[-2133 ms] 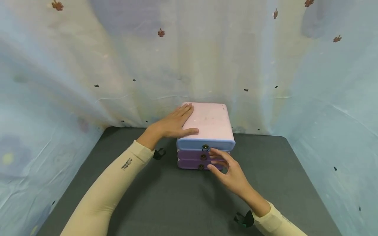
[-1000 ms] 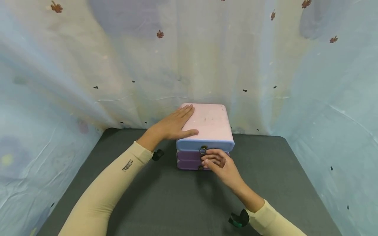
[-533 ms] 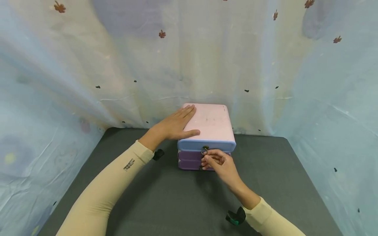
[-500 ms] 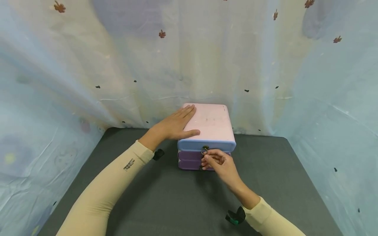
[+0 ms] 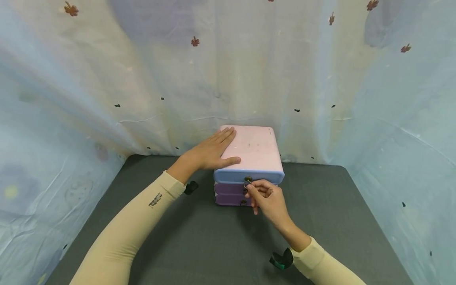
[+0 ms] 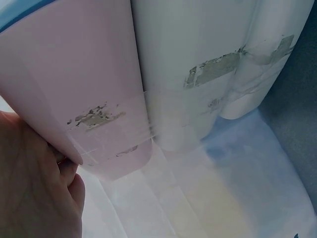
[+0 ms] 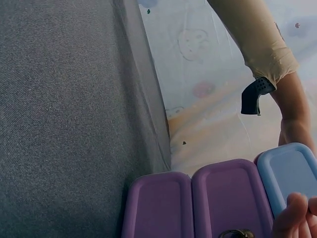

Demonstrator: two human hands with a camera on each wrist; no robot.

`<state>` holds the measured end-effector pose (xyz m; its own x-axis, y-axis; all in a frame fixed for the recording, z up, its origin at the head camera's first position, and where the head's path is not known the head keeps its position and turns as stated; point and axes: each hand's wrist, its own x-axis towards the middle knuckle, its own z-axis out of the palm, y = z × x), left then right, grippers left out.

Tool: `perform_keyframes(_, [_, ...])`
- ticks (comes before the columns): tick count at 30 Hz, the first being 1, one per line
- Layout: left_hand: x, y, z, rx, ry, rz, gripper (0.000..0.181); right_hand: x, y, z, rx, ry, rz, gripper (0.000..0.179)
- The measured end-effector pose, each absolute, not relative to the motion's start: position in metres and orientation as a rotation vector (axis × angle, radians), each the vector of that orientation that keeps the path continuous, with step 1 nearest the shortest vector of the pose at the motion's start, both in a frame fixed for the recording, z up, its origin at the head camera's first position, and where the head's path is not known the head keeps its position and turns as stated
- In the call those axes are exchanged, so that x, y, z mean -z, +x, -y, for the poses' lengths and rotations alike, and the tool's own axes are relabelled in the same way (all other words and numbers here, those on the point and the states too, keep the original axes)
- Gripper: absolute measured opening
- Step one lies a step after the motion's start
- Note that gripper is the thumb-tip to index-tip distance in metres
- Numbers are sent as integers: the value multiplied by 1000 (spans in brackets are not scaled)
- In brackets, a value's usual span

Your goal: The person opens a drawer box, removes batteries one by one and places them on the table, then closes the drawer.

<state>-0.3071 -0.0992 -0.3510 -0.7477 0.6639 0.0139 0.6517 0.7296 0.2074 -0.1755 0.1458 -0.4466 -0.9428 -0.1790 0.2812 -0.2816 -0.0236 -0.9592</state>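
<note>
A small drawer unit has a pink top box [image 5: 254,146] with a blue drawer front [image 5: 231,176]. Below it are two purple drawer fronts [image 5: 228,189], each with a dark metal pull. My left hand [image 5: 206,153] rests flat on the left part of the pink top, fingers straight and thumb apart. At the blue front, my right hand [image 5: 272,202] pinches the ring pull [image 5: 247,185] between thumb and index finger, with the other fingers bent below. In the left wrist view, pink and white box sides [image 6: 193,44] show worn tape patches. The blue drawer looks flush with its box.
The unit stands on a dark grey cloth-covered table [image 5: 213,245], near its back edge. A pale patterned curtain [image 5: 246,79] hangs close behind and on both sides. Dark straps [image 5: 281,259] hang at the wrists.
My right hand has moved slightly left from beside the pull, and its spread thumb and index finger have closed on the ring. My left hand and the drawer unit have stayed in place.
</note>
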Motion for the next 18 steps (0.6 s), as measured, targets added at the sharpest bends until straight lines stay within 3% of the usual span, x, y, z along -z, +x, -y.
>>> perform_keyframes(18, [350, -308, 98, -308, 1089, -2860, 104, 447, -171, -145, -2067, 580, 2106, 20])
